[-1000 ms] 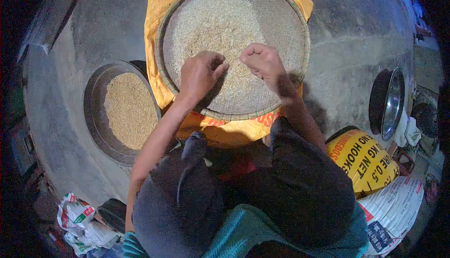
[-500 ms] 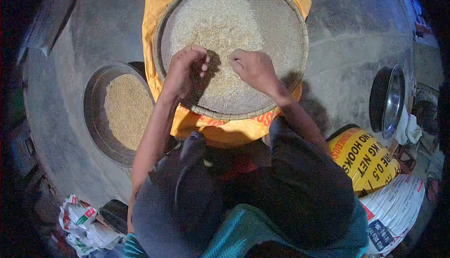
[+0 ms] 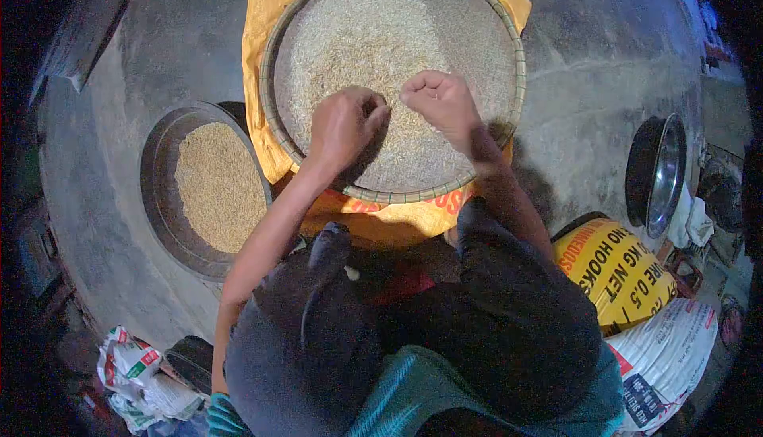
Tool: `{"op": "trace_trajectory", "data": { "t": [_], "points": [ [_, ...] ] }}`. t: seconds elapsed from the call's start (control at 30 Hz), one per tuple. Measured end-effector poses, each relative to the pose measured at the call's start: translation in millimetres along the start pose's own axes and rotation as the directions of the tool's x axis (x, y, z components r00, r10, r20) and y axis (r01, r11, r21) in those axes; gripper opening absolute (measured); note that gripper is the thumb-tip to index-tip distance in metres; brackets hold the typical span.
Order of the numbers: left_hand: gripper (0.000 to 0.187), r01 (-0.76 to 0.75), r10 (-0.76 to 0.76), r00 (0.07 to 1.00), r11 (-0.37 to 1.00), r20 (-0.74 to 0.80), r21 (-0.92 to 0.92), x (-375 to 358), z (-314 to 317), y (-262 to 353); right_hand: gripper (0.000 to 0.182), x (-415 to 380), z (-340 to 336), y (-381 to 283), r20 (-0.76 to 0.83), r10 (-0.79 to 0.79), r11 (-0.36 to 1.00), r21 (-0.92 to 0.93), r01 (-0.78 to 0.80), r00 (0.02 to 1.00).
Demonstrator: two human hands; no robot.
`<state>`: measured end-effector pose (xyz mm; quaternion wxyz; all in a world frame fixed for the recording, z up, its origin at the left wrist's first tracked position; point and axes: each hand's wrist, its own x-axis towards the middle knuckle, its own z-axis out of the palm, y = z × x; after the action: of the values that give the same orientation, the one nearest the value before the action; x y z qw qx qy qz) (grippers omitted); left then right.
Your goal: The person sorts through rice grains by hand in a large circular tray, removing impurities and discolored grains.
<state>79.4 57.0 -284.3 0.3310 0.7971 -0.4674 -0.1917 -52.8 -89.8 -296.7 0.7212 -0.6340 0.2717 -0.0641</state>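
Note:
A round woven tray [image 3: 518,79] with a bamboo rim lies on an orange sack [image 3: 258,40]. Pale and golden grains [image 3: 373,48] are spread over its left and middle parts. My left hand [image 3: 346,125] is over the near part of the grains, fingers curled together in a pinch; what they hold, if anything, is hidden. To its right, my right hand [image 3: 447,107] hovers over the grains with thumb and fingertips pressed together. Anything between those fingertips is too small to make out.
A dark round basin [image 3: 159,199] holding golden grain [image 3: 218,187] stands on the floor at the left. At the right are a metal basin [image 3: 668,175], a yellow printed sack [image 3: 620,274] and a white sack [image 3: 671,349]. White and red bags [image 3: 143,373] lie at the lower left.
My left hand has moved right and slightly toward me, its fingers now turned toward my right hand. The right hand has shifted a little to the right and turned, showing more of its fingers.

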Motion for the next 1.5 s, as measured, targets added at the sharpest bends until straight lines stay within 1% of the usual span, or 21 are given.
{"op": "trace_trajectory", "data": {
  "t": [0.13,0.2,0.27,0.33,0.4,0.47,0.53,0.57,0.63,0.77,0.8,0.93,1.0,1.07,1.13,1.2,1.23,1.27,1.33,1.47,1.5],
  "points": [
    [0.018,0.314,-0.299,0.949,0.873,0.099,-0.373,3.5,-4.8,-11.4,0.021,5.4,4.1,18.7,-0.095,-0.214,0.876,-0.460,0.147,0.972],
    [0.017,0.325,-0.300,0.944,0.793,0.135,-0.515,6.3,-18.1,-12.0,0.021,2.3,10.7,5.4,-0.077,-0.254,0.809,-0.564,0.168,0.964],
    [0.018,0.436,-0.391,0.881,0.451,0.267,-0.779,6.8,-30.0,-12.7,0.021,3.1,17.1,1.7,-0.053,-0.293,0.728,-0.660,0.187,0.955],
    [0.012,0.409,-0.325,0.901,0.416,0.287,-0.812,7.4,-32.3,-28.7,0.013,6.3,21.2,5.4,0.018,-0.350,0.499,-0.843,0.202,0.937],
    [0.013,0.424,-0.278,0.888,0.184,0.367,-0.887,6.8,-35.9,-30.4,0.015,8.2,19.9,5.7,0.025,-0.362,0.521,-0.824,0.224,0.932],
    [0.014,0.456,-0.291,0.872,0.189,0.394,-0.870,6.3,-37.2,-28.5,0.018,11.4,16.2,10.6,0.031,-0.373,0.543,-0.803,0.245,0.927],
    [0.014,0.487,-0.304,0.855,0.191,0.421,-0.852,5.4,-38.5,-23.9,0.022,15.8,7.9,22.8,0.002,-0.305,0.883,-0.374,0.283,0.952],
    [0.012,0.487,-0.323,0.844,0.129,0.428,-0.864,4.5,-39.7,-20.0,0.022,14.1,-1.4,18.2,0.003,-0.303,0.883,-0.374,0.283,0.953],
    [0.010,0.484,-0.344,0.832,0.065,0.436,-0.872,3.4,-40.8,-18.5,0.021,9.4,-19.6,3.6,0.274,0.025,0.941,0.319,-0.115,0.962],
    [0.013,0.499,-0.259,0.816,-0.138,0.517,-0.856,4.6,-38.8,-42.4,0.019,11.2,-12.1,5.0,0.207,0.031,0.996,0.078,-0.048,0.978],
    [0.014,0.506,-0.152,0.825,-0.226,0.544,-0.832,5.8,-39.4,-44.1,0.020,10.9,3.9,5.5,0.070,-0.087,0.965,-0.242,0.102,0.994],
    [0.015,0.536,-0.402,0.810,0.212,0.427,-0.817,4.8,-34.2,-25.3,0.017,9.6,24.7,4.4,0.081,-0.342,0.440,-0.866,0.236,0.936],
    [0.019,0.360,-0.297,0.933,0.788,0.204,-0.499,0.5,-27.1,-27.1,0.017,9.9,24.3,5.3,0.073,-0.335,0.468,-0.852,0.234,0.939],
    [0.020,0.293,-0.254,0.956,0.794,0.147,-0.532,-3.1,-15.4,-33.1,0.017,11.9,22.5,8.3,0.069,-0.328,0.494,-0.837,0.234,0.942],
    [0.019,0.229,-0.204,0.972,0.940,0.119,-0.254,-6.2,-11.3,-27.9,0.018,13.5,15.4,12.9,0.015,-0.312,0.869,-0.400,0.292,0.950],
    [0.019,0.170,-0.168,0.985,0.963,0.026,-0.210,-9.5,-10.7,-16.5,0.019,6.4,1.9,-4.3,0.046,-0.113,0.976,-0.182,0.120,0.992],
    [0.019,0.111,-0.112,0.994,0.990,-0.007,-0.086,-9.0,-12.8,-10.9,0.020,3.5,-4.2,-10.9,0.118,0.078,0.996,0.036,-0.083,0.990],
    [0.020,0.054,-0.053,0.998,0.998,-0.032,0.041,-8.6,-13.9,-7.7,0.020,2.5,-8.7,-9.7,0.119,0.078,0.996,0.036,-0.083,0.990],
    [0.020,0.053,-0.053,0.999,0.997,-0.004,0.048,-6.6,-12.2,-7.6,0.019,2.8,-14.2,-5.9,0.318,-0.069,0.798,0.586,-0.138,0.946],
    [0.017,0.018,-0.020,1.000,0.997,0.017,0.073,-6.7,-14.3,-6.3,0.019,2.2,-8.7,-1.9,0.177,0.067,0.977,0.189,-0.101,0.982],
    [0.017,0.018,-0.019,1.000,0.997,0.018,0.074,-6.4,-15.5,-7.0,0.019,2.8,-0.9,3.3,0.069,-0.067,0.984,-0.158,0.077,0.995]
  ]
}}
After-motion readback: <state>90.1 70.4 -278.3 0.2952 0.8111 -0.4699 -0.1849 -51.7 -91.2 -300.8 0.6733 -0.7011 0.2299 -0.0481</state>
